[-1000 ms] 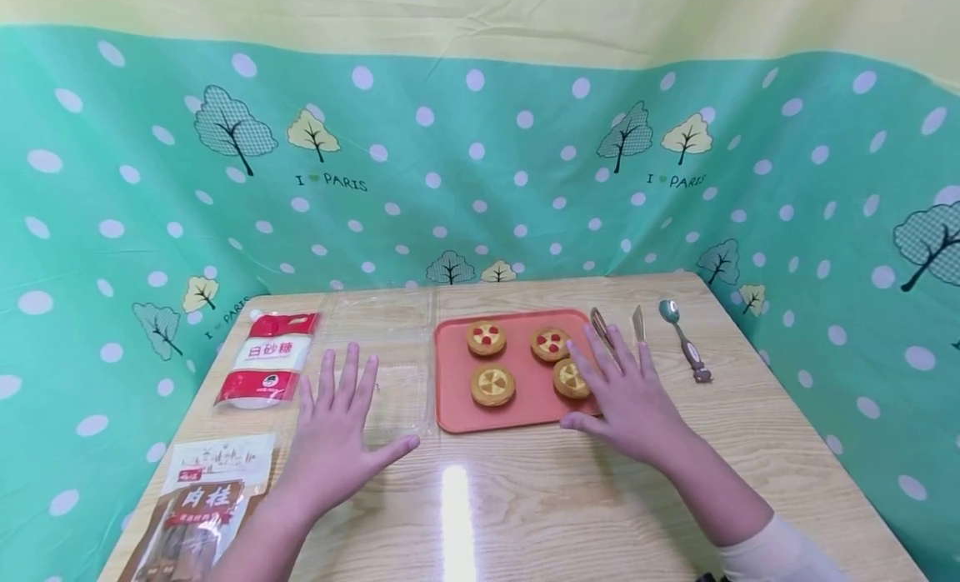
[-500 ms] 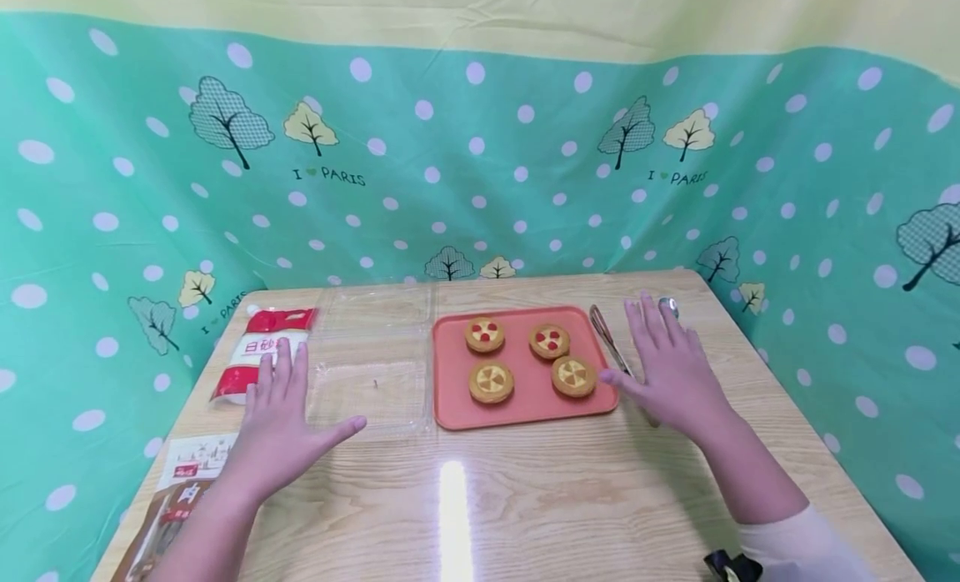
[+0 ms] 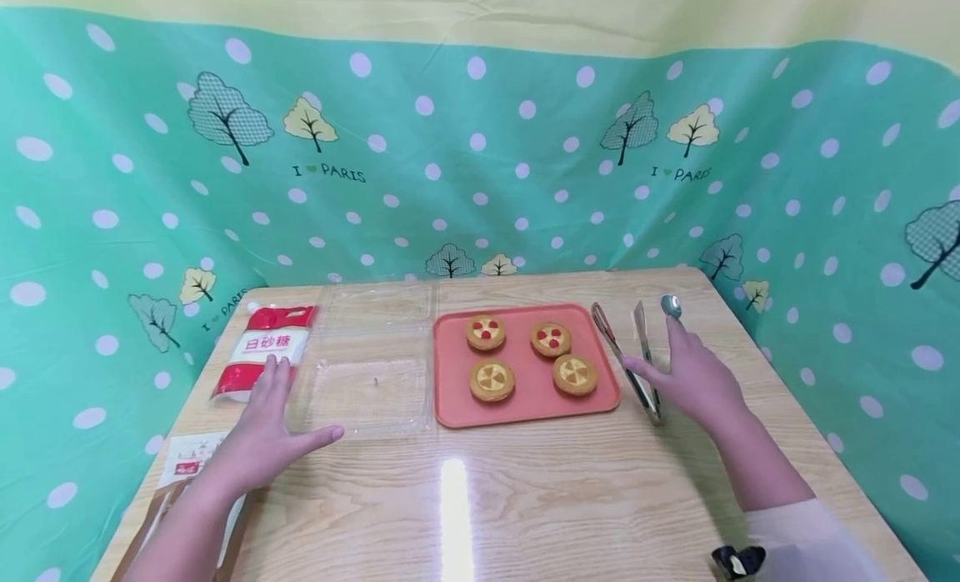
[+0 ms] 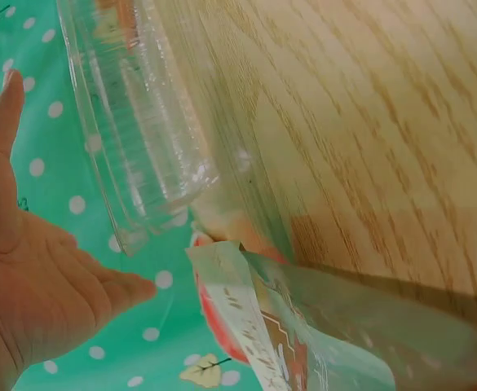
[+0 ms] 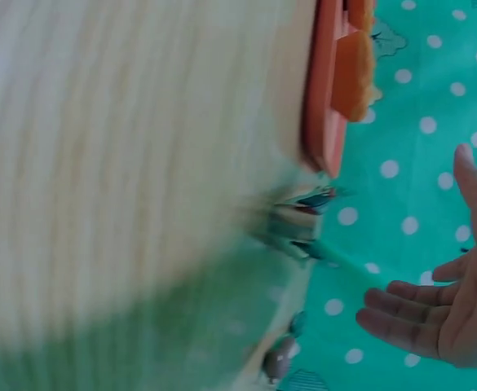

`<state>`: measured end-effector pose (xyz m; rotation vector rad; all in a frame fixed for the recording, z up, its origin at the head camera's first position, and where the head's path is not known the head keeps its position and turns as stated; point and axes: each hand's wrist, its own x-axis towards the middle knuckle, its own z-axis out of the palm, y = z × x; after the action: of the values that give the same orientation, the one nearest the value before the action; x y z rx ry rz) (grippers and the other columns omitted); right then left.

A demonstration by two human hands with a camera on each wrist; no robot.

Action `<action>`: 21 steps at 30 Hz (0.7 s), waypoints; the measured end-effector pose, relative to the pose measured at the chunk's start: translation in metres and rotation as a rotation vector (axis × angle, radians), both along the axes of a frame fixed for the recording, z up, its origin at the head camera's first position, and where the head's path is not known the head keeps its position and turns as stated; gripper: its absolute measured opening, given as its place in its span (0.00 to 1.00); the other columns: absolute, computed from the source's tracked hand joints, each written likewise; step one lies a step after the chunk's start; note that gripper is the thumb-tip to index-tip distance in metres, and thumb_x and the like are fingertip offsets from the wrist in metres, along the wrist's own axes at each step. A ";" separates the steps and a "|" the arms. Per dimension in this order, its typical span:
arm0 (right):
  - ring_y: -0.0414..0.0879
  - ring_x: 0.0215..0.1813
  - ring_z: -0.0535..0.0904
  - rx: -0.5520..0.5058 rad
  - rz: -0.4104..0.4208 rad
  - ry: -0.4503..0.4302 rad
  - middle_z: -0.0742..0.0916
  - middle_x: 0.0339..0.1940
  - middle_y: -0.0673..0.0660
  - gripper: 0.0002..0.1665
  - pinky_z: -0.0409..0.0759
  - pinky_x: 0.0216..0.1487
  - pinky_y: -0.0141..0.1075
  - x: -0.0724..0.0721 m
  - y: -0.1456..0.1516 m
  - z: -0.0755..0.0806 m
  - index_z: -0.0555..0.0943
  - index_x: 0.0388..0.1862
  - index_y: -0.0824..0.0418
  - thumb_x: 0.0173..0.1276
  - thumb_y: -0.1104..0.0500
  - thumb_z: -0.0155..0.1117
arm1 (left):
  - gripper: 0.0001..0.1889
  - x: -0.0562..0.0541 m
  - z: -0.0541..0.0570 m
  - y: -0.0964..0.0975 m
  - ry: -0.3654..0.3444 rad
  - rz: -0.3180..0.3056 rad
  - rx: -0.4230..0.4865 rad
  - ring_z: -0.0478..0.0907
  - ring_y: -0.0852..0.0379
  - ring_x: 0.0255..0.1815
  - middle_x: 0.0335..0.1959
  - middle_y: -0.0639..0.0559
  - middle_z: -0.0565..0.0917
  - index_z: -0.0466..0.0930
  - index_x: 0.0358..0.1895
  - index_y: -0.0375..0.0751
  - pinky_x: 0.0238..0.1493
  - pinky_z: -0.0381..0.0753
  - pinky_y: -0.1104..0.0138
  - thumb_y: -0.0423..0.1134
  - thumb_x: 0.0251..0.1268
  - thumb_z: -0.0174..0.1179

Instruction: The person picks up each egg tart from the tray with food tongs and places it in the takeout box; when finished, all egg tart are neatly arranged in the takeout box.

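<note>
My left hand (image 3: 262, 444), fingers extended and thumb spread, hovers by the white sugar bag (image 3: 266, 344); its fingertips overlap the bag's lower edge in the head view. Below that forearm lies a cinnamon bag (image 3: 191, 453), partly hidden. To this hand's right sits an open clear plastic box (image 3: 337, 398), also seen in the left wrist view. My right hand (image 3: 697, 378), holding nothing, is over the right side with relaxed fingers. Metal tongs (image 3: 626, 361) lie just left of it. Its fingers cover the handle of a spoon (image 3: 671, 305).
A coral tray (image 3: 536, 407) in the middle bears several round tarts (image 3: 492, 380), some topped with red pieces. A green dotted curtain (image 3: 480, 165) encloses the wooden table (image 3: 555, 499) at the back and sides.
Both hands have moved apart from around the tray and box, left hand leftward, right hand rightward. Right fingers have relaxed from a wide spread. The tongs have come into full view.
</note>
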<state>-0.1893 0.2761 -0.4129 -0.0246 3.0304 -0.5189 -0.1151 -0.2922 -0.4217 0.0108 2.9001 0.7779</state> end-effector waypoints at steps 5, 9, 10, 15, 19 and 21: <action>0.79 0.69 0.59 0.007 0.006 -0.121 0.59 0.72 0.82 0.71 0.66 0.60 0.71 -0.007 0.010 -0.015 0.40 0.78 0.73 0.61 0.19 0.46 | 0.70 -0.002 -0.002 0.000 -0.080 0.012 0.049 0.38 0.25 0.76 0.80 0.39 0.25 0.19 0.77 0.47 0.61 0.56 0.25 0.72 0.48 0.65; 0.78 0.68 0.61 0.018 0.022 -0.184 0.64 0.70 0.82 0.69 0.66 0.61 0.70 -0.010 0.016 -0.028 0.46 0.76 0.78 0.63 0.21 0.48 | 0.71 -0.002 -0.005 0.000 -0.119 0.026 0.052 0.42 0.23 0.75 0.79 0.34 0.29 0.20 0.78 0.45 0.63 0.55 0.27 0.71 0.47 0.66; 0.78 0.67 0.63 0.022 0.027 -0.186 0.67 0.67 0.82 0.68 0.68 0.60 0.70 -0.011 0.016 -0.030 0.49 0.75 0.78 0.63 0.21 0.48 | 0.71 -0.002 -0.006 0.000 -0.120 0.029 0.043 0.42 0.23 0.75 0.79 0.33 0.30 0.21 0.78 0.45 0.63 0.55 0.27 0.71 0.47 0.66; 0.80 0.61 0.69 0.028 0.044 -0.199 0.76 0.58 0.80 0.62 0.71 0.55 0.70 -0.015 0.017 -0.038 0.58 0.69 0.79 0.65 0.25 0.52 | 0.71 -0.004 -0.009 -0.003 -0.131 0.052 0.020 0.44 0.22 0.74 0.79 0.29 0.34 0.24 0.79 0.44 0.62 0.57 0.27 0.72 0.45 0.67; 0.76 0.57 0.74 0.018 0.045 -0.237 0.80 0.52 0.78 0.55 0.74 0.51 0.64 -0.016 0.016 -0.039 0.63 0.65 0.79 0.67 0.29 0.54 | 0.70 -0.005 -0.011 -0.004 -0.158 0.058 0.030 0.43 0.22 0.73 0.78 0.28 0.35 0.24 0.79 0.45 0.62 0.57 0.27 0.72 0.47 0.66; 0.71 0.52 0.78 0.018 0.036 -0.252 0.82 0.48 0.75 0.53 0.76 0.46 0.58 -0.018 0.016 -0.041 0.66 0.62 0.78 0.67 0.29 0.54 | 0.69 -0.006 -0.011 -0.005 -0.168 0.059 0.031 0.44 0.21 0.73 0.78 0.27 0.35 0.24 0.79 0.46 0.62 0.57 0.27 0.72 0.49 0.64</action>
<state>-0.2077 0.2918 -0.4535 -0.0118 2.7835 -0.4541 -0.1206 -0.2972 -0.4332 -0.1317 2.7408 0.7927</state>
